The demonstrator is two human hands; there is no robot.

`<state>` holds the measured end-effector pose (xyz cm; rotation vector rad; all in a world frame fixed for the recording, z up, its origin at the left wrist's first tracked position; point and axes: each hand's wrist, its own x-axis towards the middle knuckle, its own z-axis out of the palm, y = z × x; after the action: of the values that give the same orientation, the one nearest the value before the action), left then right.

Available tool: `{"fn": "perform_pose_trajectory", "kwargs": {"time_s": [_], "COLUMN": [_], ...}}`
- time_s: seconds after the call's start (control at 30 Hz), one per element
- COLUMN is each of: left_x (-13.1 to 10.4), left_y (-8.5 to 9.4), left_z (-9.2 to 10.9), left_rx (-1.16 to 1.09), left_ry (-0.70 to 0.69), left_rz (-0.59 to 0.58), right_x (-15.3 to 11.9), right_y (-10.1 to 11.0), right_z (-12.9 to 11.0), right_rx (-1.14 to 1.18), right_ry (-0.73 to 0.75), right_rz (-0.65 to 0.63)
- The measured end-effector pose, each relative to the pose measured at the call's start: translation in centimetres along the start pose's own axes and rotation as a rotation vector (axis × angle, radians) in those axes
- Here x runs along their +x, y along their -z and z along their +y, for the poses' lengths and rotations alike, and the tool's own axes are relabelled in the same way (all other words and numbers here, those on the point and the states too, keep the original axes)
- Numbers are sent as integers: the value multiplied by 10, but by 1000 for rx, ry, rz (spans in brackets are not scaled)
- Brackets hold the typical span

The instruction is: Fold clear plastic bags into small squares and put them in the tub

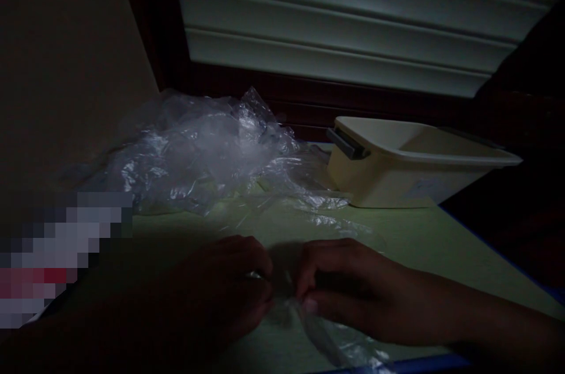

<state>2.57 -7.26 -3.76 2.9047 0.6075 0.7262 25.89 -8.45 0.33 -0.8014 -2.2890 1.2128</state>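
Both hands are close together low in the dim picture, over a green tabletop (176, 232). My left hand (233, 288) has its fingers curled and closed, with a small shiny bit of clear plastic showing between thumb and fingers. Beside it, my right hand (353, 285) pinches a clear plastic bag (335, 341) between thumb and fingertips. The bag trails down toward the near edge of the table. More thin clear film lies flat just beyond the hands.
A large heap of crumpled clear plastic bags (207, 144) lies at the back left. Right of it stands a cream bin (388, 179) with a grey handle. Behind are a dark frame and pale slats (335, 26). A pixelated patch covers the left edge.
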Motion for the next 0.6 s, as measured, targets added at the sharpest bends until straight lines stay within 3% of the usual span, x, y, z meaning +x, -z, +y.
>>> {"fn": "perform_pose_trajectory", "kwargs": {"time_s": [0.17, 0.3, 0.6], "left_x": [-2, -3, -2], "left_y": [3, 1, -1], "left_z": [-3, -5, -5], "left_rx": [-221, -287, -242], "left_ry": [88, 121, 130], "left_rz": [-41, 16, 60], "right_x": [-3, -5, 2], "right_y": [3, 1, -9], "right_z": [-2, -3, 11], "right_rx": [-28, -67, 53], "right_ry": [18, -10, -60], "right_rz": [60, 40, 267]}}
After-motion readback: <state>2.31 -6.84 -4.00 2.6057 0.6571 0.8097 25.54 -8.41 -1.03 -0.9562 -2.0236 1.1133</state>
